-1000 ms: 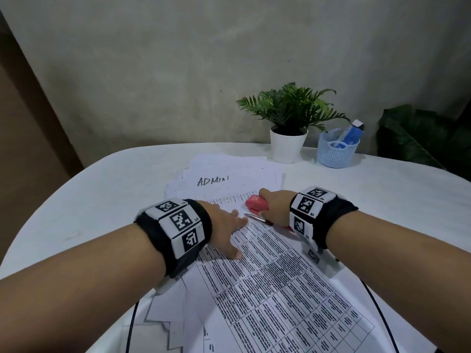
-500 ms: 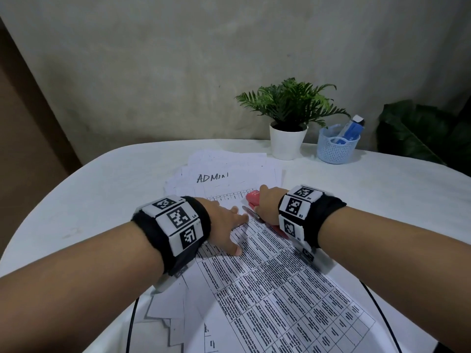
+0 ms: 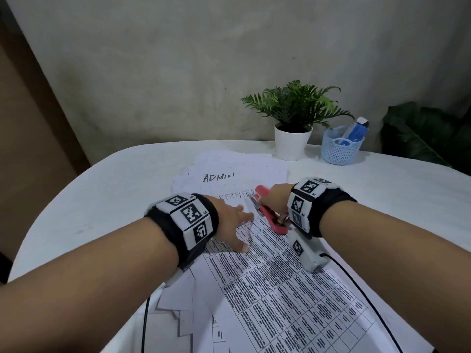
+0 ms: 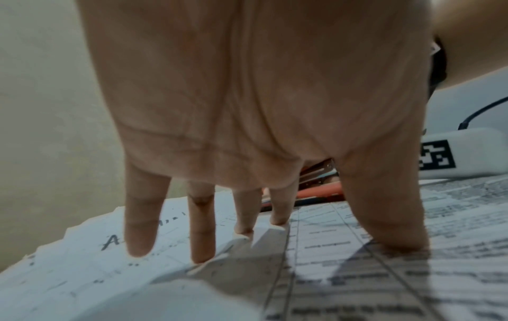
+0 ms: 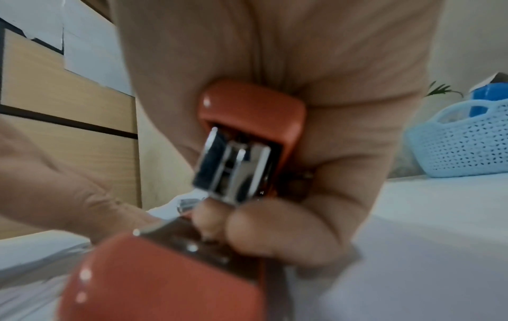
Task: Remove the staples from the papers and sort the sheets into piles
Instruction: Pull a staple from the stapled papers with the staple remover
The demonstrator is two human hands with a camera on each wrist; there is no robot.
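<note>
White worktop (image 3: 382, 200) carries everything. Largest item on it: the printed table sheet (image 3: 293, 289), running from the near edge up to both hands, likely a stapled set, though the staple itself is too small to make out. Beyond the grip lies a pile of sheets (image 3: 237, 169) topped by a page lettered "ADMIN", probably a sorted stack.

Left hand (image 3: 233, 220) is released, fingers straight and spread, tips and thumb pressing the table sheet flat, seemingly to pin the paper so the corner cannot lift or slide.

Right hand (image 3: 276, 200) is clenched around a red stapler (image 3: 265, 207), its metal end angled down at the sheet's far corner, just right of the left fingertips, apparently to pry the staple.

Far right of the grip: potted plant (image 3: 293, 128), blue basket (image 3: 340, 149).
</note>
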